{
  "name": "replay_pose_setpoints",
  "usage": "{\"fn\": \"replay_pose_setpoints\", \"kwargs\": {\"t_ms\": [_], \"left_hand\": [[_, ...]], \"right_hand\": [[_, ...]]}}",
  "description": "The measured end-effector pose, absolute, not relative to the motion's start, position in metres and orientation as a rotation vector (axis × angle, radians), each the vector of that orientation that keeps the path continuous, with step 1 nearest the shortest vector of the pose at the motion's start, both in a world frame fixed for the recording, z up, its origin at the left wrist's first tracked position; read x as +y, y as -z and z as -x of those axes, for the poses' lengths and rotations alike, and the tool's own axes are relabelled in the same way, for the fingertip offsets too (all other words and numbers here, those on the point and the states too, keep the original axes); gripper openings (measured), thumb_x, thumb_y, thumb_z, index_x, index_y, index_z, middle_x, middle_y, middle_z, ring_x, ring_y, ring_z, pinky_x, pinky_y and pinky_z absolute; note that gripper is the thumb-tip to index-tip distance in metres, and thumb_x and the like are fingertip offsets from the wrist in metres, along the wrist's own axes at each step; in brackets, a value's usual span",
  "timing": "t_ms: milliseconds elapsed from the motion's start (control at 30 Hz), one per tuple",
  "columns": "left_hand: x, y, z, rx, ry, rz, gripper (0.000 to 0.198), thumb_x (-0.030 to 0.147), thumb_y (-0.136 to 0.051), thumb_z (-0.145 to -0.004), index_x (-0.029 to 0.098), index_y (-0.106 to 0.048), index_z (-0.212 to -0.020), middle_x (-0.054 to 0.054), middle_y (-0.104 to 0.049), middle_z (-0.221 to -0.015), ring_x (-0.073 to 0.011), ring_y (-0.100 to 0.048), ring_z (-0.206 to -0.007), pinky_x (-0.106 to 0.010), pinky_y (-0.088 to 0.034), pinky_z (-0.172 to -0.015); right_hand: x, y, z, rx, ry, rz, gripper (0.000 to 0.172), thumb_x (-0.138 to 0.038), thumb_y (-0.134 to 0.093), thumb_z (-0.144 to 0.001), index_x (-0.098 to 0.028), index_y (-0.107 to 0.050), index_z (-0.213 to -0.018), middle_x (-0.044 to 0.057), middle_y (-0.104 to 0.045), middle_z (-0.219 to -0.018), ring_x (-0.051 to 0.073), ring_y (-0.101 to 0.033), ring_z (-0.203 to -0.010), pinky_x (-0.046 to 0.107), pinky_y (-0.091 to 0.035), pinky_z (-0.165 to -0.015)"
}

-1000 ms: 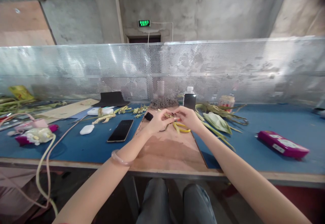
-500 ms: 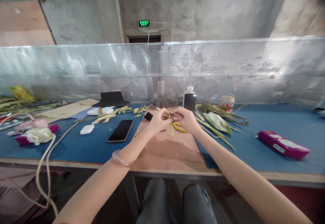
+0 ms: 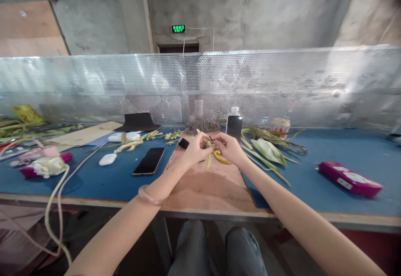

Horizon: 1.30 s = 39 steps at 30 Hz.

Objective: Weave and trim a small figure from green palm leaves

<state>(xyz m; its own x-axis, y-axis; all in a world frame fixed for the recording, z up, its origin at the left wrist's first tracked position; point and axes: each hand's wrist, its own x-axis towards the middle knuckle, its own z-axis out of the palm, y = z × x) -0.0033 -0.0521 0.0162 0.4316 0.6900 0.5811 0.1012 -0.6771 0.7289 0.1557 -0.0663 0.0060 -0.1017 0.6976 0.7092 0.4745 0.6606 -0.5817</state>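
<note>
Over the wooden board (image 3: 213,188), my left hand (image 3: 196,151) pinches a pale green plant strip (image 3: 209,161), whose ends stick out above and below the fingers. My right hand (image 3: 231,148) is closed beside it, fingertips together at a thin dark piece (image 3: 211,139) too small to make out. The fingertips of both hands nearly meet. Just under my right hand lies a curved yellow item (image 3: 221,158), partly hidden. A small black object (image 3: 183,143) rests left of my left hand. Behind the hands sits a heap of grey cord (image 3: 203,126).
A dark bottle with a white cap (image 3: 234,125) stands behind my right hand. Green leaves (image 3: 269,151) and a jar (image 3: 280,126) are to the right, with a magenta pack (image 3: 349,178) beyond. Leftward lie a phone (image 3: 148,161), a white case (image 3: 107,159) and plant scraps (image 3: 128,145).
The plant strip has turned slightly in my left fingers, its lower end shifting left. My right fingers have moved a little at the strip. Everything else stays put.
</note>
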Motion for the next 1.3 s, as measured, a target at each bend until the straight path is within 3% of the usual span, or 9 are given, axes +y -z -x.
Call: {"fn": "replay_pose_setpoints", "kwargs": {"t_ms": [300,467,567,667,800,900,1067,1300], "left_hand": [[-0.052,-0.015,0.007,0.763,-1.356,-2.344,0.034,0.020,-0.057,-0.076,0.019,-0.045,-0.108,0.001,-0.053,-0.079,-0.0119,-0.054,-0.071,-0.025,-0.044,-0.067],[-0.050,-0.014,0.008,0.754,-1.396,-2.454,0.030,0.014,-0.054,-0.075,0.020,-0.049,-0.105,-0.001,-0.055,-0.083,-0.0136,-0.055,-0.077,-0.028,-0.047,-0.073],[-0.050,-0.015,0.008,0.747,-1.515,-2.479,0.029,0.014,-0.058,-0.074,0.020,-0.054,-0.102,-0.006,-0.053,-0.100,-0.0176,-0.054,-0.095,-0.032,-0.047,-0.084],[-0.051,-0.016,0.008,0.777,-1.613,-2.426,0.021,0.020,-0.059,-0.078,0.020,-0.060,-0.099,-0.009,-0.048,-0.112,-0.0201,-0.050,-0.110,-0.036,-0.043,-0.093],[-0.049,-0.018,0.009,0.827,-1.624,-2.357,0.010,0.024,-0.060,-0.080,0.020,-0.065,-0.087,-0.008,-0.051,-0.114,-0.0205,-0.049,-0.113,-0.040,-0.036,-0.101],[-0.048,-0.019,0.009,0.811,-1.642,-2.306,0.004,0.021,-0.062,-0.078,0.019,-0.065,-0.078,-0.007,-0.055,-0.107,-0.0199,-0.052,-0.108,-0.040,-0.038,-0.098],[-0.045,-0.018,0.006,0.749,-1.593,-2.085,0.008,0.023,-0.061,-0.077,0.016,-0.059,-0.073,-0.006,-0.058,-0.092,-0.0166,-0.058,-0.085,-0.032,-0.048,-0.078],[-0.045,-0.017,0.007,0.910,-1.517,-2.070,0.009,0.025,-0.057,-0.078,0.017,-0.056,-0.073,0.000,-0.058,-0.068,-0.0146,-0.054,-0.065,-0.026,-0.043,-0.065]], "right_hand": [[-0.068,-0.004,-0.152,-1.728,-0.316,0.895,0.017,-0.030,-0.049,-0.082,-0.019,-0.059,-0.088,0.001,-0.061,-0.068,0.012,-0.051,-0.054,0.023,-0.040,-0.051],[-0.072,-0.006,-0.149,-1.715,-0.348,0.887,0.017,-0.033,-0.049,-0.082,-0.019,-0.059,-0.084,0.000,-0.059,-0.066,0.012,-0.052,-0.055,0.023,-0.041,-0.050],[-0.073,-0.006,-0.149,-1.694,-0.377,0.885,0.018,-0.034,-0.050,-0.082,-0.019,-0.058,-0.084,0.000,-0.059,-0.064,0.013,-0.052,-0.053,0.024,-0.041,-0.050],[-0.072,-0.006,-0.148,-1.675,-0.396,0.891,0.019,-0.035,-0.050,-0.081,-0.019,-0.058,-0.085,0.000,-0.059,-0.064,0.012,-0.051,-0.050,0.024,-0.041,-0.048],[-0.072,-0.004,-0.147,-1.666,-0.434,0.908,0.021,-0.038,-0.050,-0.082,-0.018,-0.057,-0.085,-0.002,-0.056,-0.061,0.009,-0.046,-0.042,0.022,-0.039,-0.043],[-0.071,-0.002,-0.145,-1.661,-0.462,0.908,0.021,-0.038,-0.050,-0.082,-0.018,-0.057,-0.083,-0.004,-0.053,-0.055,0.008,-0.045,-0.038,0.021,-0.037,-0.041],[-0.068,-0.002,-0.145,-1.594,-0.539,0.903,0.019,-0.039,-0.051,-0.080,-0.019,-0.053,-0.078,-0.006,-0.049,-0.054,0.009,-0.047,-0.036,0.021,-0.036,-0.037],[-0.065,0.001,-0.144,-1.585,-0.513,0.912,0.017,-0.037,-0.051,-0.079,-0.021,-0.048,-0.075,-0.005,-0.049,-0.057,0.009,-0.049,-0.038,0.021,-0.037,-0.038]]}}
